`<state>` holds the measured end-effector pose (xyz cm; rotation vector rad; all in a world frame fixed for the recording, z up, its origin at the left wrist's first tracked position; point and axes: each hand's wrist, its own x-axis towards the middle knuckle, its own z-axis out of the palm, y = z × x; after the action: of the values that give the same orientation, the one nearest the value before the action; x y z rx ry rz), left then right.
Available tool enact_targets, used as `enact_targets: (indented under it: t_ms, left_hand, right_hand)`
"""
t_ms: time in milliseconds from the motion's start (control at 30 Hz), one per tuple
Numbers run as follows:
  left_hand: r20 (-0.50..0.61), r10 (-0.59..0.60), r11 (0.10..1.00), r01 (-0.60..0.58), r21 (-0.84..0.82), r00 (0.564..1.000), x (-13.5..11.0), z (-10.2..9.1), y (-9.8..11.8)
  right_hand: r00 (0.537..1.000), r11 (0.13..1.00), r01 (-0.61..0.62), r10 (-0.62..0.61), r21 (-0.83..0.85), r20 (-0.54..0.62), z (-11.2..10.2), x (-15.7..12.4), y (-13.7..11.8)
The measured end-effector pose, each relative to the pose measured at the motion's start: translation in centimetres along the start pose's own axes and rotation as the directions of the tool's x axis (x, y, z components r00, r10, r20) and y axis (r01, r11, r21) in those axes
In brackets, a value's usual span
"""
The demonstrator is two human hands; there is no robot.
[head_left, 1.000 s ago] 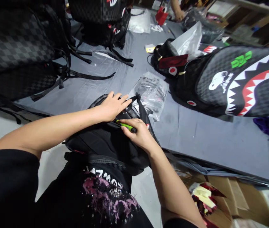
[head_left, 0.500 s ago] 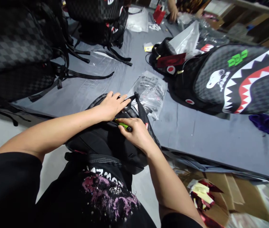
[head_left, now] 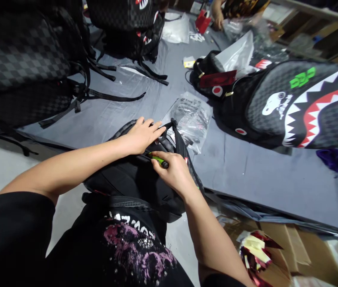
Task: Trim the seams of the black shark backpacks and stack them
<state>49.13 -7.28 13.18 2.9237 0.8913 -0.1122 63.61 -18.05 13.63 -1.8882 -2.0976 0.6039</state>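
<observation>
A black backpack [head_left: 133,175] lies at the table's near edge, against my body. My left hand [head_left: 143,135] rests on its upper part with the fingers spread, palm down. Just below and to the right, my right hand [head_left: 171,167] is closed around a slim green tool with a black end [head_left: 159,160]. The tool's tip points toward the left hand and meets the black fabric, so its kind cannot be made out. A strap [head_left: 178,133] of the backpack stands up beside my hands.
A clear plastic bag [head_left: 194,115] lies beyond the backpack. To the right is a shark-mouth backpack [head_left: 276,103], with a purple cloth [head_left: 334,160] near it. Checkered backpacks [head_left: 22,56] are piled left. A cardboard box [head_left: 291,247] of scraps stands below. Another person's hand [head_left: 217,18] shows at the back.
The whole view has shifted slightly, so the table and bags sit a little lower and further right. Both hands keep nearly the same pose on the backpack, the green tool still held.
</observation>
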Motion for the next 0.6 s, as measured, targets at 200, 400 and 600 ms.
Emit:
enact_targets:
  t_ms: [200, 400, 600]
  left_hand:
    - [-0.035, -0.001, 1.0, 0.001, 0.009, 0.999, 0.0, 0.5, 0.0]
    - [-0.035, 0.0, 1.0, 0.0, 0.005, 0.999, -0.1, 0.4, 0.0]
    - [-0.06, 0.006, 1.0, -0.006, -0.001, 0.998, 0.0, 0.7, -0.1]
  right_hand:
    - [0.997, 0.999, -0.031, 0.033, 0.032, -0.066, 0.5, 0.0, 0.2]
    - [0.985, 0.984, -0.048, 0.075, 0.173, -0.157, 1.3, -0.3, 0.6]
    - [0.952, 0.947, -0.089, 0.172, 0.31, -0.253, 2.8, -0.8, 1.0]
